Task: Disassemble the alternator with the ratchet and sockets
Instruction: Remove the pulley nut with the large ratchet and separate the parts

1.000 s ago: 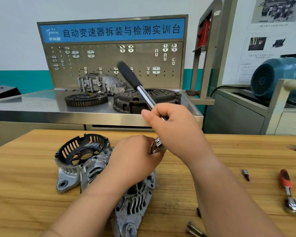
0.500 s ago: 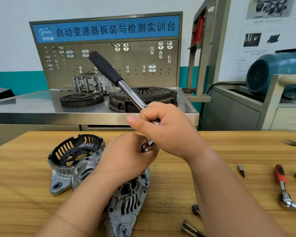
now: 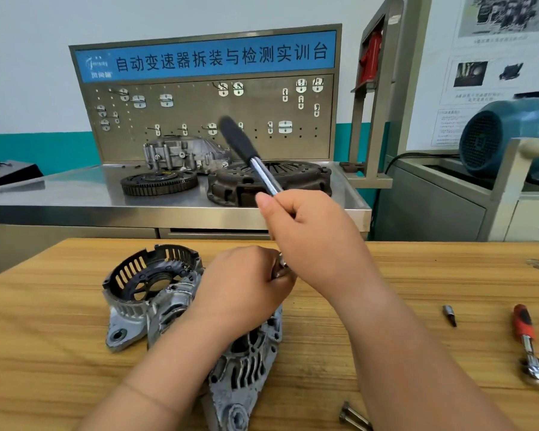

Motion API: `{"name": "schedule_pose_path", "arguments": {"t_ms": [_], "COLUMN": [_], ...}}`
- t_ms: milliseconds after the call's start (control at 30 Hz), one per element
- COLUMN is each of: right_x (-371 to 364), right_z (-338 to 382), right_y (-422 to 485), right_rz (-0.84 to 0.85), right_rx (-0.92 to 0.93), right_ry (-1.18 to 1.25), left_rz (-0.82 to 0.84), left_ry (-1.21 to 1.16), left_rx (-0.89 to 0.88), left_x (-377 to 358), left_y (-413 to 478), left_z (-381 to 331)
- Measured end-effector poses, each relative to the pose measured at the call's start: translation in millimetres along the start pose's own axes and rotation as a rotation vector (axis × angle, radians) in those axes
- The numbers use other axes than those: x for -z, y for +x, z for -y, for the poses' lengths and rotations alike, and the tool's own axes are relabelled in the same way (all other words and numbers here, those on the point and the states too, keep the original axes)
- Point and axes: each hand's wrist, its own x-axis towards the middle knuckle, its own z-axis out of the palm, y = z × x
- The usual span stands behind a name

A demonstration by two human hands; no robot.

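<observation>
The alternator point(image 3: 246, 365) lies on the wooden desk point(image 3: 417, 275), close in front of the person, with a loose cover point(image 3: 143, 284) just beside it on the left. The left hand point(image 3: 243, 293) lies over its upper part, fingers point(image 3: 266, 259) curled down on the casting; what they pinch is hidden. The right hand point(image 3: 311, 241) holds the ratchet point(image 3: 262, 172), its fingers wrapped round the bare steel shaft, low down; the black grip stands free above. The ratchet head is between both hands, on a fastener I cannot see.

I judge the alternator heavy and stiff, cast metal with ribs and slots that give hold but have hard edges. Its round body may roll, so it is best pressed down at the housing rim or mounting ear, not the thin vanes.
</observation>
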Motion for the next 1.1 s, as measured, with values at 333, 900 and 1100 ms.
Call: {"name": "schedule_pose_path", "arguments": {"t_ms": [333,900,1100], "right_x": [12.0,2.2,6.2], "right_z": [-18.6,0.3,-2.0], "right_y": [5.6,-0.8,0.0], "right_rz": [0.067,0.019,0.073], "right_rx": [-0.199,0.032,-0.165], "right_ry": [-0.005,-0.067,-0.352], "left_rz": [0.05,0.012,0.054], "left_ry": [0.027,0.036,0.044], "left_rx": [0.004,0.007,0.009], "left_x": [-2.2,1.1,0.2], "left_y": [1.2,-0.9,-1.4], "left_z": [-1.8,-3.7,-11.0]}}
